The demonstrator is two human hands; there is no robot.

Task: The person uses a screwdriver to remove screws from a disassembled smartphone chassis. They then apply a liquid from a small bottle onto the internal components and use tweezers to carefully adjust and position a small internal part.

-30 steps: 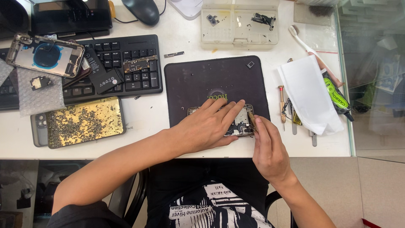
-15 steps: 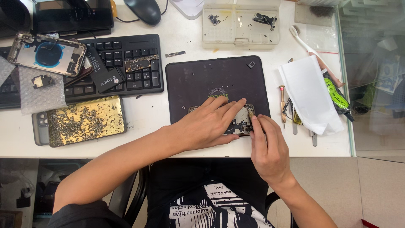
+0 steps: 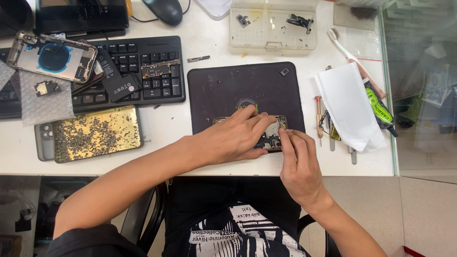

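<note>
Left hand [image 3: 233, 135] covers most of the opened phone [image 3: 273, 133]; the part under the right fingers [image 3: 285, 138] is too small to tell.

Left hand [image 3: 233, 135]: palm down, fingers spread flat, forearm angled in from lower left.
Right hand [image 3: 299, 164]: fingertips [image 3: 282, 133] pinched forward, wrist bent.

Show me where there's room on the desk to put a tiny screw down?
Bare spots: the upper half of the dark mat, and the white desk between the gold-flecked phone back and the mat. Crowded: the tools beside the white paper.
</note>
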